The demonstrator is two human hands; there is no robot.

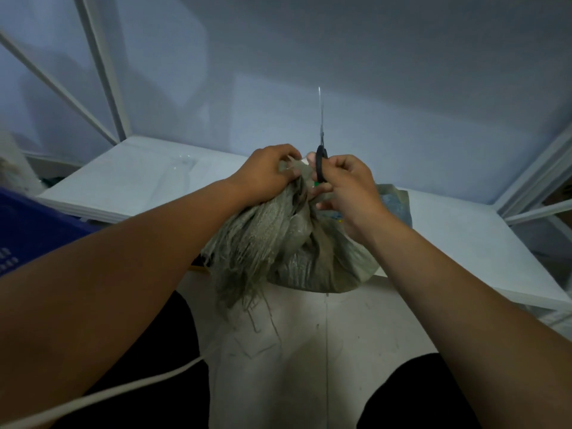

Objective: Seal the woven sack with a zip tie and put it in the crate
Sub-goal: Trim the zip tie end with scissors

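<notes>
Left hand [266, 174] clamps the neck of the woven sack [297, 249], keeping its mouth gathered above the white table [448, 236]. Right hand [349, 187] grips black scissors [321, 156], blades up, probably to trim a tie I can't make out. Blue crate [28, 230] sits at left

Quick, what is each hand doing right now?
Left hand: grips the gathered neck of the woven sack.
Right hand: holds the scissors, blades pointing up.

Dim room: plain grey-blue wall [340, 41], white frame bars [102, 66], seemingly scuffed pale floor [309, 351]
</notes>
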